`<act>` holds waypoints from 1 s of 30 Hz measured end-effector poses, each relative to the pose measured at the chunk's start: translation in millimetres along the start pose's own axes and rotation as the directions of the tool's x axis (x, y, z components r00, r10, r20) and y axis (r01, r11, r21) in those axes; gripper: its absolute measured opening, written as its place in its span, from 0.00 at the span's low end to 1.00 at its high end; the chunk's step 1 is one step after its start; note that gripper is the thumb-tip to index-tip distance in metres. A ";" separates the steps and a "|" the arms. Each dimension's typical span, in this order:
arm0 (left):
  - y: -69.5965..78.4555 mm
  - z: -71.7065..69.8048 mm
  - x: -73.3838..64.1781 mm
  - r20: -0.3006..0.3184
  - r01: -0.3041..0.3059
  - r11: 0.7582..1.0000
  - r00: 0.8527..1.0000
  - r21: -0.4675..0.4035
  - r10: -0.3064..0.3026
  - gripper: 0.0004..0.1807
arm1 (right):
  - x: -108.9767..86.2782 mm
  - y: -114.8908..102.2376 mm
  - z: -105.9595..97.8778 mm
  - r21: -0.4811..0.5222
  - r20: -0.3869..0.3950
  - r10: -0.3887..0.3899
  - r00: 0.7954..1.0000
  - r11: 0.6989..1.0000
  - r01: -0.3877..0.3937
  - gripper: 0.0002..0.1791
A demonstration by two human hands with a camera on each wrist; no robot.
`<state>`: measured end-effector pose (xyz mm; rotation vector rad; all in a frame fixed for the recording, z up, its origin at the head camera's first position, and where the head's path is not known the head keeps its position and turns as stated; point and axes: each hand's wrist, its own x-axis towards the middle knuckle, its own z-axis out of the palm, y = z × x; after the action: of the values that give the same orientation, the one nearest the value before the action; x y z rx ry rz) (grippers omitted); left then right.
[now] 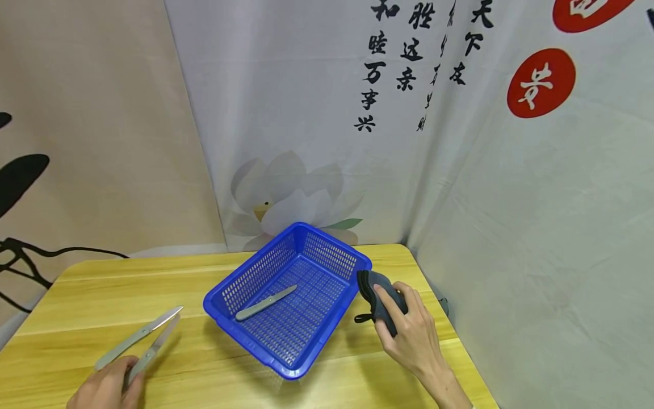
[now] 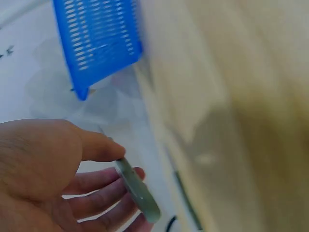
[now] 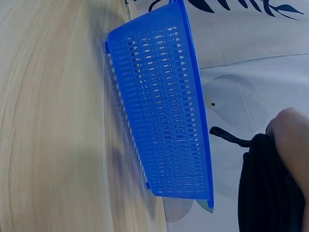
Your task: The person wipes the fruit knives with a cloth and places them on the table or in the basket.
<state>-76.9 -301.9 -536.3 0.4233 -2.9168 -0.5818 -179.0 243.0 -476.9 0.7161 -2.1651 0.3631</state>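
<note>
My left hand [image 1: 108, 386] pinches the grey-green handle of a small knife [image 1: 153, 351] at the table's front left, its blade pointing away. In the left wrist view the handle [image 2: 140, 193] lies between thumb and fingers. Beside it on the table rests a similar knife [image 1: 134, 339]. A third knife [image 1: 265, 303] lies inside the blue plastic basket [image 1: 292, 372]. To the right of the basket, my right hand [image 1: 413, 335] grips a dark folded fabric item [image 1: 384, 301] with a black loop; its exact kind is unclear. It is held above the table.
The wooden table [image 1: 219, 375] ends at a right edge near my right arm. A pale curtain [image 1: 296, 113] with black characters hangs behind, and another stretch of cloth [image 1: 552, 238] hangs along the right. A black cable [image 1: 71, 250] lies beyond the table's left.
</note>
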 end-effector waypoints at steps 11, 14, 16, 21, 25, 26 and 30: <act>69.5 -33.4 10.3 -0.337 -0.315 0.943 0.903 -0.102 0.265 0.17 | 8.4 -8.3 -0.5 0.017 0.005 -0.001 1.000 1.000 0.001 0.38; 90.3 -32.3 13.3 -0.418 -0.444 0.890 0.831 -0.105 0.365 0.18 | 12.8 -13.2 1.4 0.037 0.001 -0.005 1.000 0.999 0.005 0.37; 104.3 -30.7 15.7 -0.449 -0.505 0.856 0.793 -0.108 0.411 0.19 | 16.1 -17.1 2.8 0.051 0.002 -0.010 1.000 0.999 0.010 0.37; 137.2 -27.8 20.7 -0.473 -0.585 0.798 0.748 -0.141 0.465 0.19 | 26.8 -28.7 7.3 0.077 -0.010 -0.050 0.999 0.996 0.050 0.37; 160.4 -24.8 22.1 -0.486 -0.627 0.757 0.728 -0.185 0.484 0.18 | 37.5 -39.9 10.8 0.092 -0.031 -0.089 0.996 0.992 0.091 0.36; 165.7 -23.8 22.2 -0.487 -0.636 0.746 0.725 -0.200 0.487 0.17 | 40.3 -42.9 11.4 0.095 -0.035 -0.098 0.995 0.990 0.101 0.36; 185.3 -21.7 21.2 -0.467 -0.659 0.703 0.728 -0.269 0.503 0.16 | 50.9 -56.0 13.5 0.104 -0.048 -0.134 0.990 0.985 0.138 0.36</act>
<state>-138.6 -151.8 -441.8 -0.4269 -2.2685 -0.8730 -179.6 173.0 -445.0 0.9042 -2.0571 0.4208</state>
